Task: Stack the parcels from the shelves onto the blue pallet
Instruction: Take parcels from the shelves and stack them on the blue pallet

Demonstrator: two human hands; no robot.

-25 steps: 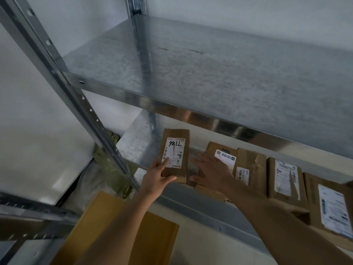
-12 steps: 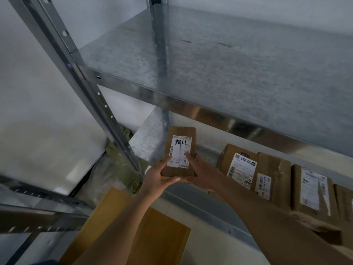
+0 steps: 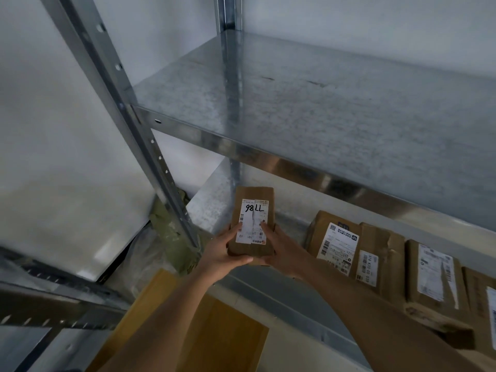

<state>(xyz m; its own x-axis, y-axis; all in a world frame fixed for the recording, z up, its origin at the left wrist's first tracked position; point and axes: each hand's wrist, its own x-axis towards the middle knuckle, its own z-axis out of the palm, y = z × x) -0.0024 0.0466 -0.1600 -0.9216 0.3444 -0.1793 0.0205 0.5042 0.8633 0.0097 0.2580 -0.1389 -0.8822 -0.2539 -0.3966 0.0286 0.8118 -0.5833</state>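
Half a second ago the right hand lay flat along the small parcel's side; now both hands have closed in on its near end, and a second ago the right hand was over on the neighbouring parcels.

At far left a slanted steel upright point(image 3: 126, 108), punched with holes, runs down from the top edge past the shelf corner, with a white wall point(image 3: 48, 116) behind it. Below it a yellow-brown cardboard sheet point(image 3: 214, 326) lies on the floor, partly hidden by the forearms.

The left hand point(image 3: 222, 253) grips the near left corner of the small brown parcel point(image 3: 253, 194), thumb on top at the label's edge, fingers curled beneath. The parcel lies at the left end of the lower shelf point(image 3: 212, 200), its near end jutting over the front edge, with bare galvanised metal to its left and behind. Its white label point(image 3: 252, 221) carries "98LL" handwritten in black above small barcodes. The right hand point(image 3: 284, 251) holds the near right corner, thumb pressed on the label.

Above, the upper shelf point(image 3: 322, 108) is a speckled galvanised sheet with a few dark marks.

Right of the hands, after a gap of bare shelf, a row of brown parcels point(image 3: 381, 253) sits edge to edge along the lower shelf, each with printed white labels too small to read, apart from digits resembling "516 K20 00".
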